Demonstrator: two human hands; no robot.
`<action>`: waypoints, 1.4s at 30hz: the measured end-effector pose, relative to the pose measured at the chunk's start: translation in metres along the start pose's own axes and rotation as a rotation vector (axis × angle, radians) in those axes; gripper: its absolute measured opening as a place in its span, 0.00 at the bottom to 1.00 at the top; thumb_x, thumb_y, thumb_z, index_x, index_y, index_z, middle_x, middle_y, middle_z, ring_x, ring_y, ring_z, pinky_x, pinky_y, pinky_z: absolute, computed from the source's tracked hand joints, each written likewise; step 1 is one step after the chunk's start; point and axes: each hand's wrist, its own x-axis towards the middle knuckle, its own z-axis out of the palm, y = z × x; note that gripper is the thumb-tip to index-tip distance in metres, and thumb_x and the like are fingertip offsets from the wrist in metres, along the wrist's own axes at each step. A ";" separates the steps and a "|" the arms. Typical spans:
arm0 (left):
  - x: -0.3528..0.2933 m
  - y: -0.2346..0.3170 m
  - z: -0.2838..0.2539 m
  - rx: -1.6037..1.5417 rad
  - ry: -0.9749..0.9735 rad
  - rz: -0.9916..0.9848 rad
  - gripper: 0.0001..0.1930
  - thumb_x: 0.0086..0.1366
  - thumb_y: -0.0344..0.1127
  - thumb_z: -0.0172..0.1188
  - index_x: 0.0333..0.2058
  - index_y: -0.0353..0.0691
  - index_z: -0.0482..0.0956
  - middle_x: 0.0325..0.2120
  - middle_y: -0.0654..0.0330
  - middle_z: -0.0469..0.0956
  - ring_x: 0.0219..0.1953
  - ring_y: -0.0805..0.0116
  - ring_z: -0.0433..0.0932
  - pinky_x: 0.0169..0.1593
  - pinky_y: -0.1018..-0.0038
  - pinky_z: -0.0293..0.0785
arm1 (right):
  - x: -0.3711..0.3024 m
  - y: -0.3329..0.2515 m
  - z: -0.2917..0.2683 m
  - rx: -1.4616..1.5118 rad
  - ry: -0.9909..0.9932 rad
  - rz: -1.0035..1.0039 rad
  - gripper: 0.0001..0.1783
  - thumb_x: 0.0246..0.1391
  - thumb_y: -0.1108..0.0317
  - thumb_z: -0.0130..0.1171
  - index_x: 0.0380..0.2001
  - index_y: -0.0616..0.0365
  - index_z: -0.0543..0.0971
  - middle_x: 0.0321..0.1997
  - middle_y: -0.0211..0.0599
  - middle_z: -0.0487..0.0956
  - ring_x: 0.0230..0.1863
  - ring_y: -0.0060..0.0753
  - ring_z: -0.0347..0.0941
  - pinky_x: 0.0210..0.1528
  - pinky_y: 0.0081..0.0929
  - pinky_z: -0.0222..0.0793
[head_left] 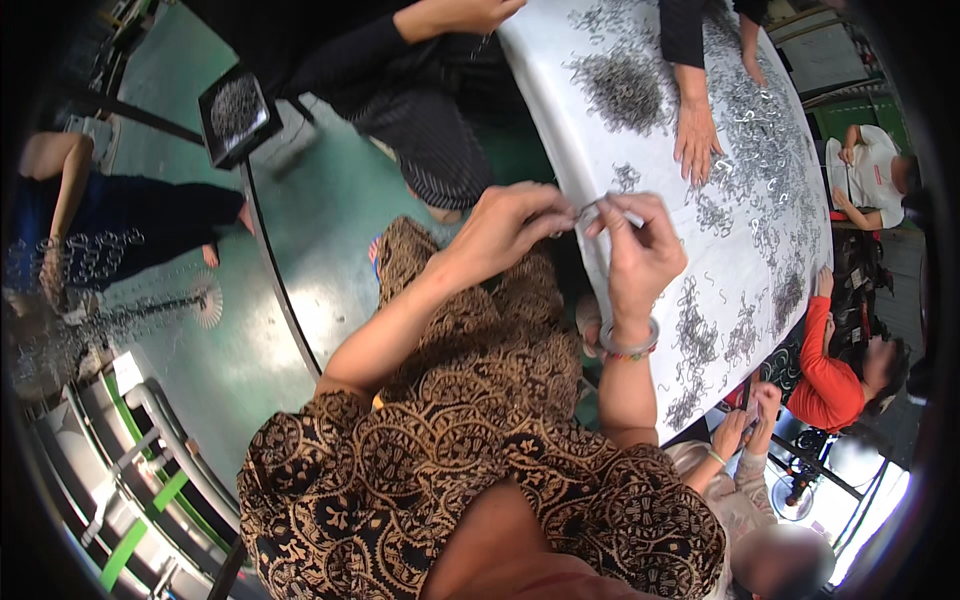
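My left hand (508,230) and my right hand (640,255) meet in front of me, just over the near edge of a white-covered table (560,110). Between their pinched fingertips is a small metal hook (588,212), mostly hidden by the fingers. A grey bangle and a coloured band circle my right wrist. Small curved metal hooks (697,335) lie scattered on the white cover to the right of my right hand. Farther off, a dense dark pile of hooks (622,90) sits on the same cover.
Across the table a co-worker's hand (697,140) lies flat among the hooks. Other people sit along the right side, one in a red top (828,385). A black bin (237,115) of small metal parts stands at upper left. At far left, metal pieces hang beside another person.
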 end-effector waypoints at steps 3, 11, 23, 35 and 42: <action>-0.006 -0.001 0.000 -0.177 -0.002 -0.015 0.16 0.60 0.29 0.64 0.48 0.36 0.79 0.45 0.59 0.81 0.47 0.70 0.78 0.51 0.73 0.74 | -0.007 -0.001 -0.002 0.109 0.011 -0.005 0.06 0.49 0.88 0.61 0.30 0.68 0.79 0.31 0.40 0.78 0.25 0.23 0.76 0.26 0.16 0.72; 0.098 -0.055 -0.004 0.170 0.154 -0.107 0.11 0.62 0.34 0.60 0.38 0.31 0.83 0.27 0.49 0.82 0.32 0.60 0.82 0.40 0.70 0.75 | -0.038 -0.011 -0.011 0.216 -0.009 0.109 0.05 0.51 0.87 0.60 0.31 0.71 0.80 0.33 0.43 0.79 0.28 0.27 0.78 0.30 0.18 0.75; 0.189 -0.113 0.012 0.874 -0.067 0.016 0.07 0.55 0.23 0.50 0.33 0.30 0.75 0.34 0.38 0.77 0.40 0.41 0.78 0.45 0.51 0.73 | -0.046 -0.009 -0.018 0.281 0.022 0.154 0.06 0.53 0.84 0.59 0.34 0.66 0.82 0.33 0.39 0.80 0.28 0.23 0.78 0.28 0.17 0.74; 0.161 -0.034 0.000 0.277 -0.067 -0.121 0.08 0.64 0.29 0.57 0.35 0.26 0.78 0.27 0.52 0.80 0.31 0.65 0.81 0.38 0.71 0.77 | -0.041 -0.006 -0.021 0.093 0.031 0.005 0.10 0.58 0.82 0.55 0.41 0.66 0.81 0.35 0.38 0.80 0.29 0.22 0.79 0.32 0.17 0.75; 0.031 0.052 0.004 -0.482 -0.141 -0.234 0.06 0.64 0.25 0.61 0.39 0.31 0.78 0.38 0.62 0.77 0.36 0.75 0.78 0.41 0.81 0.74 | -0.044 0.003 -0.021 0.151 0.118 0.270 0.07 0.57 0.81 0.57 0.40 0.71 0.78 0.36 0.38 0.80 0.33 0.23 0.78 0.35 0.19 0.77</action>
